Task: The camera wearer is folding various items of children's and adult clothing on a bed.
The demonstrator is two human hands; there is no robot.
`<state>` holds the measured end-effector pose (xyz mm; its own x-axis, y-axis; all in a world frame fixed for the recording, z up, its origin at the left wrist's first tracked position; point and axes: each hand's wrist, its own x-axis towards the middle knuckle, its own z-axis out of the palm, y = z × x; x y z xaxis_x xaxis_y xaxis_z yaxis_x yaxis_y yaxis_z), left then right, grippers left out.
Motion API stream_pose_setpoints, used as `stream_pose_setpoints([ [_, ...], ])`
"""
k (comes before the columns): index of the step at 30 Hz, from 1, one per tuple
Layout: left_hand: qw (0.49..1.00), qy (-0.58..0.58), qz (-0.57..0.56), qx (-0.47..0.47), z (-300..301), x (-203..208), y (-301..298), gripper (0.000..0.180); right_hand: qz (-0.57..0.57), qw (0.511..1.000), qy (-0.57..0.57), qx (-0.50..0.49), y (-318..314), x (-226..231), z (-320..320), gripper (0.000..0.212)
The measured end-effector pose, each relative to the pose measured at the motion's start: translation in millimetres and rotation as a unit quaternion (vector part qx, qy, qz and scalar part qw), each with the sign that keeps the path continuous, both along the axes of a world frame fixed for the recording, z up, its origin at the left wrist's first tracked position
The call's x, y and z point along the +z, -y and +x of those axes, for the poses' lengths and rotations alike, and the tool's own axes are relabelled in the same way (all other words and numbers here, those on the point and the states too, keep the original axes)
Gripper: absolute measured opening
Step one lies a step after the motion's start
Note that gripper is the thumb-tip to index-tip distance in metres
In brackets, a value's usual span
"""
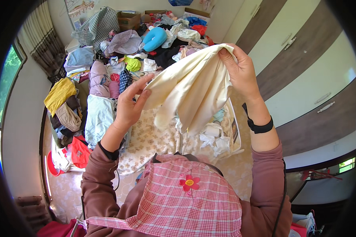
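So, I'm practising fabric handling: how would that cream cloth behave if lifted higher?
The cream cloth is probably floppy: it drapes in folds from the right hand. It may be light, as the fabric looks thin. Its lower part, hanging free, may swing.

Cream cloth (194, 85): thin, matt, smooth weave, soft creases. Apron (166, 205): matt checked woven cloth. Sleeves (267, 170): matt cloth. Neck pillow (154, 38): soft-looking fabric, low sheen. Box (129, 21): matt brown cardboard. Basin (52, 165): red, looks plastic. Wardrobe (312, 77): smooth pale panels, slight gloss; dark bands wood-grained. Handles (326, 107): glossy. Curtain (43, 37): matt pleated cloth.
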<state>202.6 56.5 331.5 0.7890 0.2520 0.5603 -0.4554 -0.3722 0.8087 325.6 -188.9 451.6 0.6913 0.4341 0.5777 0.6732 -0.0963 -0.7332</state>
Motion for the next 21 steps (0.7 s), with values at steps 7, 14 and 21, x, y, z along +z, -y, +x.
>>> stream_pose_setpoints([
  [7, 0.924, 0.117, 0.361, 0.048, -5.8, -6.5, 8.6, 0.027, 0.006, 1.000, -0.003, -0.011, -6.2, 9.6, -4.3, 0.023],
  [14, 0.934, 0.065, 0.343, 0.072, -10.0, -27.2, 58.6, 0.045, -0.024, 1.000, 0.011, -0.012, -11.3, 8.2, -8.6, 0.021],
  [21, 0.918, 0.041, 0.371, 0.133, 15.4, -55.9, 62.0, 0.031, -0.043, 0.999, 0.005, 0.003, -12.7, 9.2, -16.1, 0.022],
])
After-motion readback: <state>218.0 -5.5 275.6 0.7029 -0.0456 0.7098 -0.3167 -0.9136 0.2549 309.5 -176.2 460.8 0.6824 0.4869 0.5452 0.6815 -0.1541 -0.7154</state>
